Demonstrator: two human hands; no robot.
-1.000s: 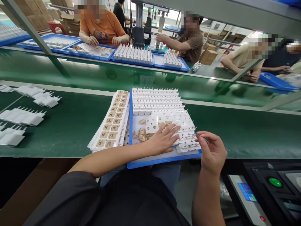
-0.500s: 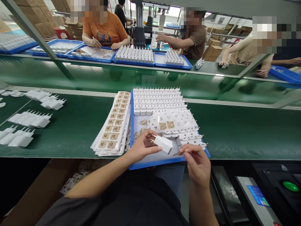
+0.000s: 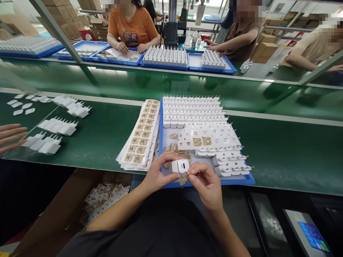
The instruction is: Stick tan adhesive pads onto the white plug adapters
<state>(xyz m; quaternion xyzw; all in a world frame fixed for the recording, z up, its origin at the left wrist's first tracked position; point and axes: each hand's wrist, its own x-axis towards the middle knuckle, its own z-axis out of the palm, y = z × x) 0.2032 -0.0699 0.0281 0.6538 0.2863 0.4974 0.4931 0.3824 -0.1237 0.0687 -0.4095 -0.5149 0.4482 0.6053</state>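
Note:
My left hand [image 3: 160, 171] is closed on a white charger plug [image 3: 179, 166], whose end with a dark USB slot faces me. My right hand [image 3: 206, 184] pinches a small brown sticker [image 3: 184, 179] by its edge, just below the charger's port end. Both hands are over the near side of a blue tray [image 3: 209, 183]. In the tray stand rows of white chargers [image 3: 191, 110], pins up. A mostly peeled sticker sheet [image 3: 211, 137], with two brown stickers left on it, lies across some of them. Loose brown pieces [image 3: 173, 147] lie behind my left hand.
A stack of sticker sheets [image 3: 139, 139] lies left of the tray. Farther left are groups of chargers [image 3: 57, 126] and flat white pieces [image 3: 25, 106]. Another person's hand [image 3: 12, 138] reaches in at the left edge. Co-workers sit across the green belt [image 3: 128, 80]. A box of scrap sheets [image 3: 105, 198] stands below.
The charger has turned so its port end faces me. My right hand has moved left and closer to it with the sticker. Another person's hand has appeared at the left.

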